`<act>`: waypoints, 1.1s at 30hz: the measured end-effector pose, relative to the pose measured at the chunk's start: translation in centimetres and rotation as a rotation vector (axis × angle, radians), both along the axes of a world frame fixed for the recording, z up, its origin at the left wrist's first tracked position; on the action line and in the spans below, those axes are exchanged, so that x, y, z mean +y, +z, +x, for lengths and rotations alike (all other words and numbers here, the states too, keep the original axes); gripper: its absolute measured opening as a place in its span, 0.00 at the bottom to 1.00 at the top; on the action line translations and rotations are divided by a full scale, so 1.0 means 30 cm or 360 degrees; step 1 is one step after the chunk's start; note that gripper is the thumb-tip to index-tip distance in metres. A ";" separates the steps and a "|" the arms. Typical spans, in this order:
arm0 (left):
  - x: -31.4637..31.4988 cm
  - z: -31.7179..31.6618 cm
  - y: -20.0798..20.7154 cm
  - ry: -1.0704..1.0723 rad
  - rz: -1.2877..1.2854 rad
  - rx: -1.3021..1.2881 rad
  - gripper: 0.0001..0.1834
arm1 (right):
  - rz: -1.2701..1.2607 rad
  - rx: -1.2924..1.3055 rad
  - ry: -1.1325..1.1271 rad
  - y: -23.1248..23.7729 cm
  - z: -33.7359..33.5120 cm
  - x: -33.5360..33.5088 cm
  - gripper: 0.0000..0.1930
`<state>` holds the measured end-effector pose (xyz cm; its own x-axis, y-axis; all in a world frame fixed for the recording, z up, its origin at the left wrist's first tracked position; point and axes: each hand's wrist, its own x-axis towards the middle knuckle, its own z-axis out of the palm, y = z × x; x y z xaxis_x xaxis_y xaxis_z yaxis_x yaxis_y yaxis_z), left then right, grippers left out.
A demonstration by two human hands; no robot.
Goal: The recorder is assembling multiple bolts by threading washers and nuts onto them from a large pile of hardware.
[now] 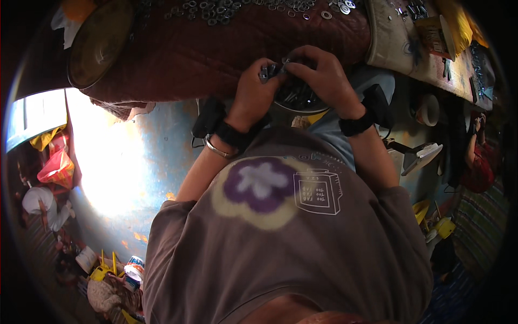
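Observation:
My left hand is curled round several small metal pieces whose ends show between thumb and fingers. Close beside it, my right hand pinches a small metal part at the left thumb's tip; its exact kind is too small to tell. Both hands are above a round bowl that holds dark, shiny metal pieces. Beyond them, many metal rings like washers are scattered over a dark red cloth-covered surface.
A round metal tray lies at the far left of the red surface. At the right are a beige cloth, a tub and loose metal parts. Another person in red sits far right. A person in white is at the left.

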<state>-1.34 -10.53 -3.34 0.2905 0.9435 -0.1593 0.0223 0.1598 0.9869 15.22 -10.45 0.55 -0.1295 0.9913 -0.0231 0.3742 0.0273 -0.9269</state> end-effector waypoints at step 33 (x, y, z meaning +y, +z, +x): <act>0.018 -0.053 -0.007 0.0118 -0.0018 -0.0056 0.08 | 0.0059 -0.0173 0.0139 0.022 -0.048 0.094 0.10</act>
